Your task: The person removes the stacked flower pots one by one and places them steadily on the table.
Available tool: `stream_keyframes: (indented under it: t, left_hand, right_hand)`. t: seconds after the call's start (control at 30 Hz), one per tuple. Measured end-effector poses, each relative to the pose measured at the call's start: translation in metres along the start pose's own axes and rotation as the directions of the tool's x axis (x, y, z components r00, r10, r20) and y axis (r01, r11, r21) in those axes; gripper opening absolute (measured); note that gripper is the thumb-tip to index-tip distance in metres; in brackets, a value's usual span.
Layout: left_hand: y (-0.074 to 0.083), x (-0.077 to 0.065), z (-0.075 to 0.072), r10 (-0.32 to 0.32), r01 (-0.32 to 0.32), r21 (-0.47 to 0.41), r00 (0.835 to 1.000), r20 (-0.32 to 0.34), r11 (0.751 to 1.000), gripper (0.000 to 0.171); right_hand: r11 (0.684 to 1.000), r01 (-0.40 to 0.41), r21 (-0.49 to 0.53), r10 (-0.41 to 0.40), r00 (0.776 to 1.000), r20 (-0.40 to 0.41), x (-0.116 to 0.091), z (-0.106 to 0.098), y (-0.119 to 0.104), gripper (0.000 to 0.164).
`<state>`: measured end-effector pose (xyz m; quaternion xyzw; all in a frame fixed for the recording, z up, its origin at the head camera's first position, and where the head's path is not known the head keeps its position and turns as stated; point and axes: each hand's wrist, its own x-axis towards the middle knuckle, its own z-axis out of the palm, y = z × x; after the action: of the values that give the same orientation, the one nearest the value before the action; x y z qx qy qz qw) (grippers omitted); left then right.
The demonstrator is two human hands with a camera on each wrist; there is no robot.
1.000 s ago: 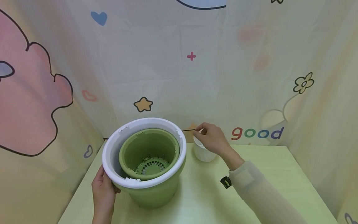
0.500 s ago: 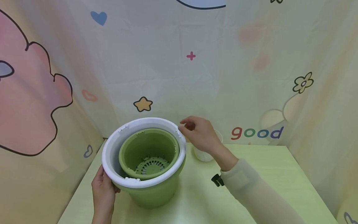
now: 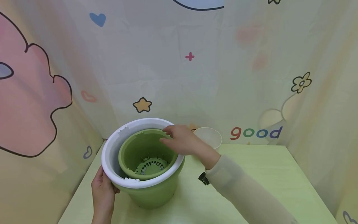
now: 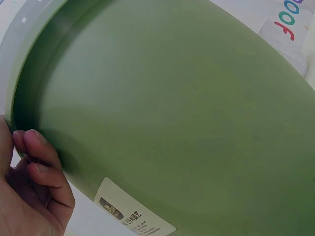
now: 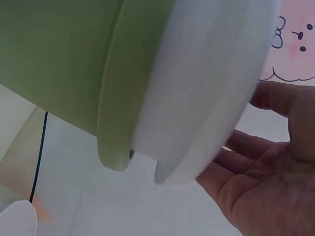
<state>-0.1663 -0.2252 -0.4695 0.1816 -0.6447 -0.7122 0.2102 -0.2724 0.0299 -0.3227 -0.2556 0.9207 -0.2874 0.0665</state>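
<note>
A large green flowerpot (image 3: 153,196) with a thick white rim (image 3: 141,184) stands on the table, and a smaller green pot (image 3: 132,152) with a slotted base sits inside it. At the near left, my left hand (image 3: 103,189) holds the rim, its curled fingers (image 4: 47,150) tucked under the lip in the left wrist view. Over the right side of the rim hovers my right hand (image 3: 180,140), its fingertips above the smaller pot's edge. Those fingers (image 5: 246,142) are spread and loosely bent beside the white rim in the right wrist view, partly hidden by it.
Behind my right wrist, a white translucent cup (image 3: 208,137) stands near the table's back edge. Patterned curtains (image 3: 156,62) enclose the pale green table (image 3: 257,180) at the back and both sides. A printed label (image 4: 130,211) is stuck on the large pot.
My right hand has moved left from the white cup to above the pots, uncovering the cup's mouth. My left hand and both pots have stayed in place.
</note>
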Motion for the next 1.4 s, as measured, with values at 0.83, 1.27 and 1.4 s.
stream_keyframes:
  t: [0.83,1.27,1.4]
  left_hand:
    - [0.0,-0.001,0.0,0.009,-0.009,-0.005,1.0,-0.008,1.0,0.043]
    - [-0.001,0.001,0.0,-0.022,0.022,-0.007,1.0,-0.001,1.0,0.045]
    - [-0.001,0.001,0.0,-0.023,0.023,-0.004,1.0,-0.008,1.0,0.045]
  right_hand:
    - [0.983,-0.02,-0.183,0.024,1.0,0.018,0.01,0.028,-0.018,0.051]
    - [0.948,0.019,-0.319,-0.035,0.998,-0.044,0.012,0.036,-0.018,0.02]
    - [0.929,0.004,-0.371,-0.029,0.998,-0.062,0.013,0.04,-0.018,0.007]
